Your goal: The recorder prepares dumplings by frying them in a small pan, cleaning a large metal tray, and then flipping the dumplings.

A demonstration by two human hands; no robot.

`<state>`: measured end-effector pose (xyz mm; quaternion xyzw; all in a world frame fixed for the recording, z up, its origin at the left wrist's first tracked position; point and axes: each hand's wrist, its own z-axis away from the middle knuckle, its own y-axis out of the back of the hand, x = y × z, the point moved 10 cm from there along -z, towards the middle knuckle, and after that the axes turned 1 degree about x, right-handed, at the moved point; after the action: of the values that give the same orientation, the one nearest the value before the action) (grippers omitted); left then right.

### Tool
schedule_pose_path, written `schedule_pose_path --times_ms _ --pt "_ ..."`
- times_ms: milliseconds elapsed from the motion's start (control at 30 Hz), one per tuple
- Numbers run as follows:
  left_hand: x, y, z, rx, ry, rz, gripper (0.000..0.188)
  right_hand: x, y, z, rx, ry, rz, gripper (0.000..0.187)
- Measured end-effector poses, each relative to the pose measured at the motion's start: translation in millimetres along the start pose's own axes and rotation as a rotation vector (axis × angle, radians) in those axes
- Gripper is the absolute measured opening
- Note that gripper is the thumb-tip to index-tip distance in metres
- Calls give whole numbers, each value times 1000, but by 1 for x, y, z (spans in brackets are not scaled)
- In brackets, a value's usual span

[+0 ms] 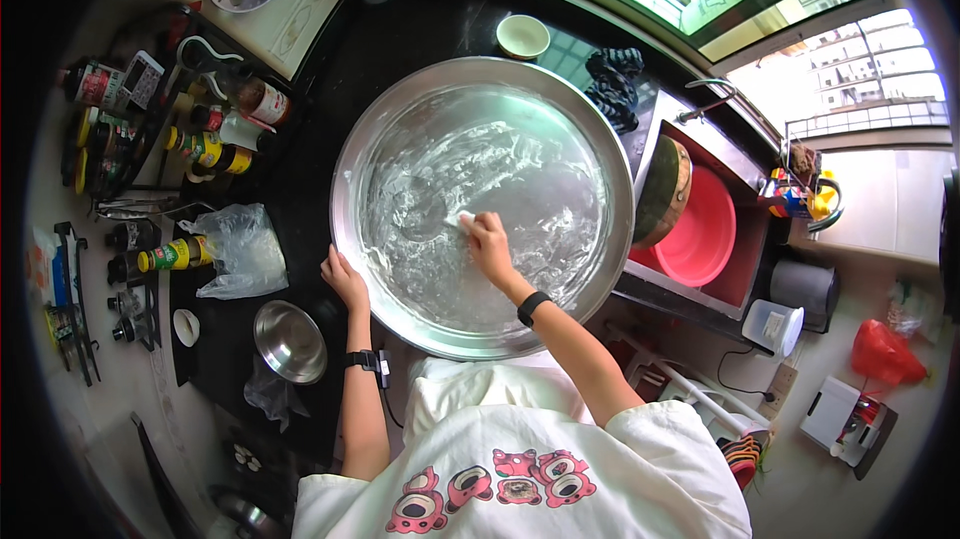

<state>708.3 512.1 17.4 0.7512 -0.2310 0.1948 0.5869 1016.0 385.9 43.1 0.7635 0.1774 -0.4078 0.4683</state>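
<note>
A wide, round, shallow metal pan (343, 169) fills the middle of the counter. White powder, probably flour, is smeared in streaks over its bottom. My left hand (346, 279) is curled over the pan's left rim near the front. Inside the pan, my right hand (490, 244) is closed with its fingertips low over the powdered bottom. A small white lump (459, 221) sticks out from between those fingers; I cannot tell whether it is dough or cloth. To the left of the pan sits a small steel bowl (290, 341).
A clear plastic bag (245, 251) and several sauce bottles (205, 151) stand left. Behind the pan are a small pale bowl (523, 37) and a dark cloth (613, 84). At right, the sink holds a red basin (705, 229) beneath a tap (710, 87).
</note>
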Motion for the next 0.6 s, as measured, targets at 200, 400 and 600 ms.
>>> schedule_pose_path --times_ms 200,400,600 --pt "5 8 0 16 -73 -24 29 73 81 1 385 -332 20 27" --pt "12 5 -2 -70 -15 -87 29 166 175 -21 767 -539 461 19" --pt "18 9 -2 -12 -79 -19 30 137 104 -91 607 -413 274 22"
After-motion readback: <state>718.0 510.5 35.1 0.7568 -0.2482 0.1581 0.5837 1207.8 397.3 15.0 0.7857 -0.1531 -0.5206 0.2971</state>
